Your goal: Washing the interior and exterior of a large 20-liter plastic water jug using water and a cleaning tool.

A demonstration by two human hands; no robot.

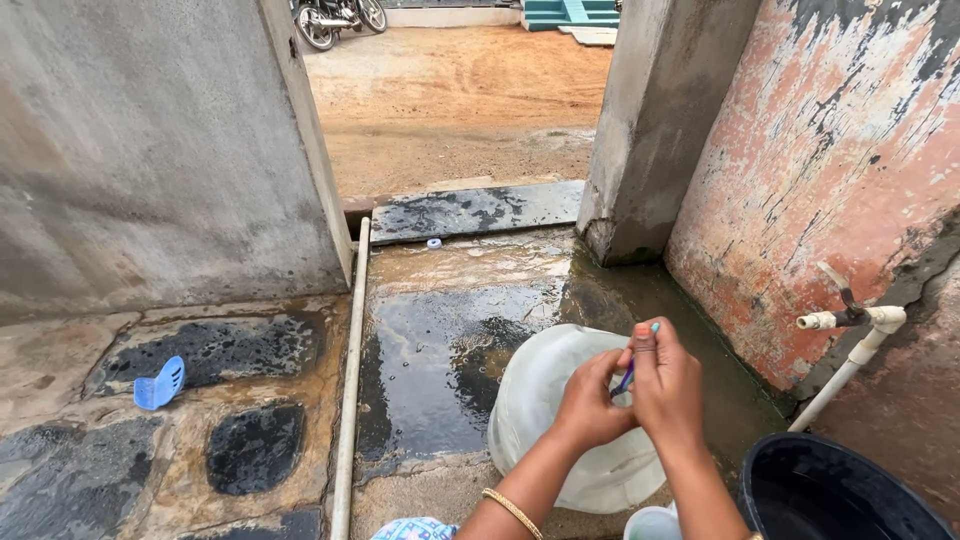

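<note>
- Wet concrete floor (440,340) underfoot, open doorway beyond.
- Both hands meet over a pale plastic jug (540,400): right hand (668,385) pinches a thin blue stick (630,372), left hand (590,400) closed around its lower end.
- Stick looks light, stiff, probably slippery when wet; a fingertip pinch mid-shaft seems best.
- Black tub (830,490) and tap (850,320) sit right.

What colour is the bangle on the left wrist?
Gold; the bangle shows best in the head view.
</note>
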